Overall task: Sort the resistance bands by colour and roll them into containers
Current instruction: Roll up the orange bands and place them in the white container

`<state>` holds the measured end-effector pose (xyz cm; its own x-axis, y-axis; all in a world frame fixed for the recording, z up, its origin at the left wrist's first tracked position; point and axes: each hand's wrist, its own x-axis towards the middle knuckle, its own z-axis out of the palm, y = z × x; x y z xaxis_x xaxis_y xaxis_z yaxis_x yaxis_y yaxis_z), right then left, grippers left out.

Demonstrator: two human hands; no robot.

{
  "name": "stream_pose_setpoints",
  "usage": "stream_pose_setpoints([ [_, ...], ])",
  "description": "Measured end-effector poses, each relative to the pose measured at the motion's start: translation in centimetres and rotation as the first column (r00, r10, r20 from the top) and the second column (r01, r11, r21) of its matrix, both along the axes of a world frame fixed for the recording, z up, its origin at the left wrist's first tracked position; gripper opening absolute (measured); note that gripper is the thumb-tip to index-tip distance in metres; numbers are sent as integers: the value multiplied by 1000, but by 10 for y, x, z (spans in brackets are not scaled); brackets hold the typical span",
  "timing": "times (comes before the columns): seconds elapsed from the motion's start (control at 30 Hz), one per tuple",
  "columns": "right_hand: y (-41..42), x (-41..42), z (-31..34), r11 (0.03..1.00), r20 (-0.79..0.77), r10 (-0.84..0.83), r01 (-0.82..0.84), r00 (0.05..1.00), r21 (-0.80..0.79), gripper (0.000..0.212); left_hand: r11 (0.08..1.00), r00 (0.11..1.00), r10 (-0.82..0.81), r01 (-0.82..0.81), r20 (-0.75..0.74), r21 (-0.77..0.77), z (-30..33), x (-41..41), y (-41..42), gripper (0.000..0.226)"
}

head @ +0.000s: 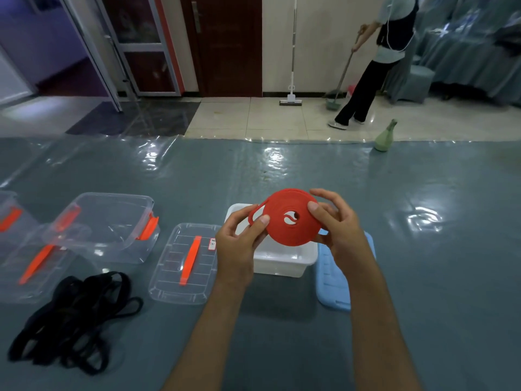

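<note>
A red resistance band [290, 231], wound into a flat coil with a small hole at its centre, is held up between both hands above a white container [284, 259]. My left hand [239, 235] pinches the coil's left edge, where a loose loop sticks out. My right hand [338, 224] grips the right edge, thumb on the coil's face and fingers curled behind. A heap of black resistance bands [73, 320] lies loose on the table at the lower left. A clear container [112, 224] with orange latches stands open at the left.
A clear lid [183, 263] with an orange handle lies left of the white container, a light blue lid [332, 277] right of it. Another clear lid [31, 266] and box sit far left. Beyond the table's far edge a person sweeps the floor; a green bottle [384, 136] stands there.
</note>
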<state>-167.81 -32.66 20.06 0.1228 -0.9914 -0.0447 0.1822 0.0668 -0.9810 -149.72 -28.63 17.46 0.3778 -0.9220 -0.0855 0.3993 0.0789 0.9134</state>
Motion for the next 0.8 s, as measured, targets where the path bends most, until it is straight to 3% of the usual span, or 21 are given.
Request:
stream_pose_setpoints([
  [0.17,-23,5,-17,980,76,83,-96,994,174,34,999,999,42,-43,26,34,-14,15,-17,28],
  [0.27,-37,11,-33,962,49,95,-104,994,252,26,994,996,73,-77,50,77,-25,23,-31,29],
  [0.37,-50,21,-51,958,-34,73,-61,997,279,15,978,995,100,-100,8,184,-42,26,-50,28],
  [0.47,-63,34,-74,948,-79,27,0,997,317,16,946,991,128,-115,-25,305,-64,27,-73,29],
  [0.63,-86,53,-113,900,-99,-38,77,994,428,13,878,995,95,-97,26,469,-93,32,-108,24],
  [0.8,-113,54,-144,844,-342,139,69,929,531,7,843,995,22,-71,99,533,-128,36,-135,25],
])
